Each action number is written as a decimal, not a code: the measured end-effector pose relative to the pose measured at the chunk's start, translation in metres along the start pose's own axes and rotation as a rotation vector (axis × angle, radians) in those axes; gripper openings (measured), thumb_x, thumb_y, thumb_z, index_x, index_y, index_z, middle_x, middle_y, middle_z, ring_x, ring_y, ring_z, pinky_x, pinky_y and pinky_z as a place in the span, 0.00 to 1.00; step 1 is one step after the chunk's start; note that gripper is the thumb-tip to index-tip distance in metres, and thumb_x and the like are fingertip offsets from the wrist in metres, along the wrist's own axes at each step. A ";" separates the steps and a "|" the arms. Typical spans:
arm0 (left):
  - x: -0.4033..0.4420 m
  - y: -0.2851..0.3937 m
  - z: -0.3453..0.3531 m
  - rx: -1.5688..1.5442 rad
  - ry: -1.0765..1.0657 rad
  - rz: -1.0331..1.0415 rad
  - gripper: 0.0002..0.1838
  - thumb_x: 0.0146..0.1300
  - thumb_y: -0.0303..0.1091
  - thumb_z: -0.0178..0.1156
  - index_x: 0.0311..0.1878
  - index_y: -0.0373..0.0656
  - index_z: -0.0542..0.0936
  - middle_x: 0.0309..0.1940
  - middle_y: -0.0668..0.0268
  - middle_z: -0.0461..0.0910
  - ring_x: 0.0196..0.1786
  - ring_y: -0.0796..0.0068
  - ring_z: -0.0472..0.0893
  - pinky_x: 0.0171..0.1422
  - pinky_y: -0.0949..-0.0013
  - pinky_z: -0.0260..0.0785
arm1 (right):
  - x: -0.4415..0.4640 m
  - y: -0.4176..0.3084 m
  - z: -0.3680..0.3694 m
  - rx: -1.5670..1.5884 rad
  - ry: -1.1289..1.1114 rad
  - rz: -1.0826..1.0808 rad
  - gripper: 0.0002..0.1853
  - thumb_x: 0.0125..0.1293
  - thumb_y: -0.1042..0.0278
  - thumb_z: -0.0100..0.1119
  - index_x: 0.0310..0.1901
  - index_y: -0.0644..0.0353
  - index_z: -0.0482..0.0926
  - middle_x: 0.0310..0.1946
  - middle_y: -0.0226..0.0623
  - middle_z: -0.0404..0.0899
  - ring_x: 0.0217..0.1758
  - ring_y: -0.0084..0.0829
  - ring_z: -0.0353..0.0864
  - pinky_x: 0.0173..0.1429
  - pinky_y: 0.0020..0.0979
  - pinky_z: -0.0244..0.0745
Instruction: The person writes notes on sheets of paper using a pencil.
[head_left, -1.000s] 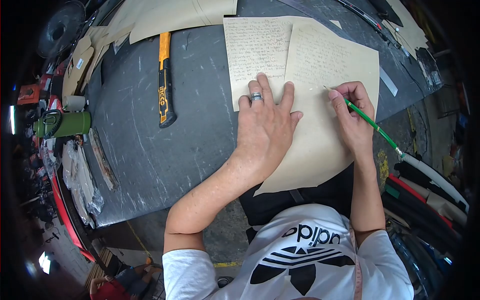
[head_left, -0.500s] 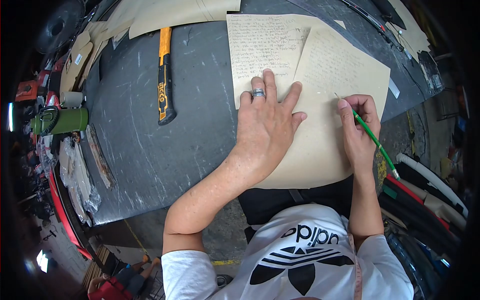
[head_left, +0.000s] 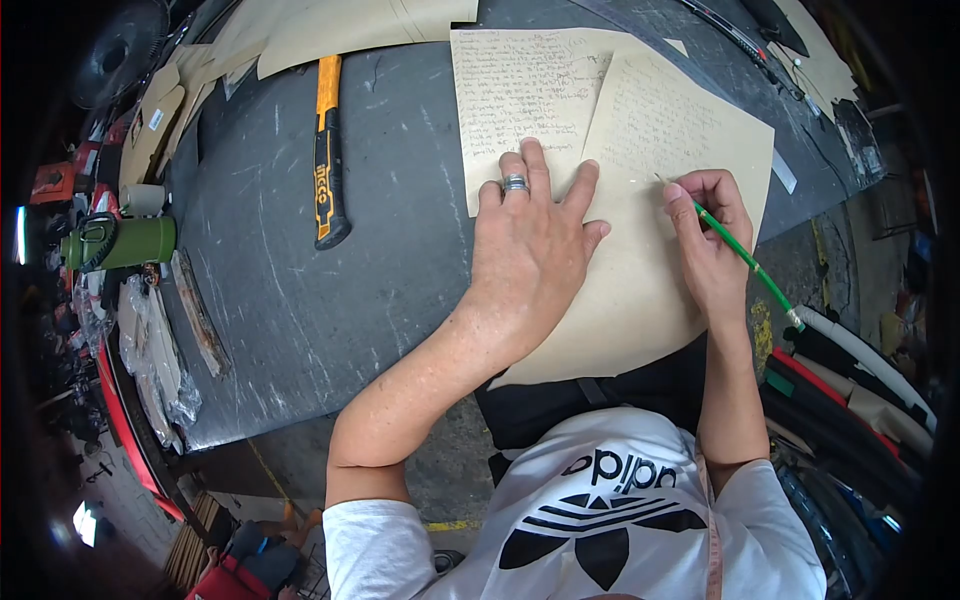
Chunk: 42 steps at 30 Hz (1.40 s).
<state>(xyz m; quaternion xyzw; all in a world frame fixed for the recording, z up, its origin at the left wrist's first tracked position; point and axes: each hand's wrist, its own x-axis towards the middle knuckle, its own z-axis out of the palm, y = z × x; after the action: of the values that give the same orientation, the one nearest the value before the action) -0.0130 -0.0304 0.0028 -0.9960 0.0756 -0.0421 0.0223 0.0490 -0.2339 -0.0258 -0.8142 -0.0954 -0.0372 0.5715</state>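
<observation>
Two sheets of tan paper lie overlapped on the dark work table (head_left: pixel 250 330). The left sheet (head_left: pixel 480 140) is covered in handwritten lines. Over it, the right sheet (head_left: pixel 640 270) has fainter writing on its upper part, and its lower edge hangs past the table edge. My left hand (head_left: pixel 530 240), with a ring on one finger, presses flat across both sheets, fingers spread. A green pencil (head_left: pixel 750 258) is pinched in my right hand (head_left: pixel 715 240), its tip at the right sheet below the writing. Whether the tip touches the paper I cannot tell.
A hammer (head_left: pixel 328 160) with a black and yellow handle lies left of the papers. Further left stand a green flask (head_left: pixel 120 242) and plastic-wrapped pieces (head_left: pixel 150 350). More tan sheets (head_left: pixel 360 30) and a cutter knife (head_left: pixel 720 28) are at the back. A person (head_left: pixel 260 560) sits lower left.
My right hand and the pencil have moved slightly left and up across the sheet. The papers have shifted a little to the left. My left hand stays nearly in place.
</observation>
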 end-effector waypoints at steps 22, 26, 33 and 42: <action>-0.001 0.004 -0.002 -0.028 -0.003 -0.028 0.31 0.85 0.54 0.53 0.79 0.42 0.74 0.73 0.36 0.73 0.72 0.41 0.76 0.72 0.48 0.73 | 0.025 -0.001 -0.003 -0.006 -0.024 -0.051 0.10 0.80 0.65 0.70 0.51 0.63 0.84 0.40 0.28 0.83 0.43 0.18 0.78 0.48 0.23 0.74; 0.000 0.003 -0.002 -0.045 -0.009 -0.021 0.31 0.85 0.53 0.54 0.79 0.41 0.74 0.73 0.35 0.73 0.72 0.40 0.76 0.72 0.48 0.73 | 0.023 -0.002 0.002 -0.015 -0.025 -0.025 0.10 0.79 0.65 0.70 0.50 0.63 0.84 0.39 0.29 0.83 0.42 0.17 0.77 0.47 0.23 0.74; 0.000 0.002 -0.001 0.017 -0.025 -0.018 0.32 0.85 0.55 0.51 0.82 0.46 0.72 0.75 0.40 0.71 0.72 0.48 0.74 0.69 0.54 0.69 | 0.024 0.002 0.002 0.022 -0.024 -0.020 0.09 0.79 0.66 0.70 0.49 0.63 0.84 0.38 0.28 0.83 0.42 0.17 0.77 0.46 0.22 0.74; 0.000 0.000 0.000 0.008 -0.008 -0.012 0.32 0.85 0.55 0.51 0.82 0.47 0.72 0.76 0.38 0.72 0.72 0.48 0.74 0.70 0.54 0.68 | 0.026 0.004 0.002 0.032 -0.036 -0.001 0.09 0.78 0.67 0.71 0.49 0.63 0.83 0.39 0.28 0.83 0.41 0.16 0.76 0.46 0.22 0.73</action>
<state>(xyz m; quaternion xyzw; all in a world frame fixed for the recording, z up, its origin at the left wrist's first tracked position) -0.0128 -0.0309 0.0023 -0.9965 0.0693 -0.0383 0.0263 0.0751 -0.2303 -0.0264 -0.8053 -0.1066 -0.0212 0.5828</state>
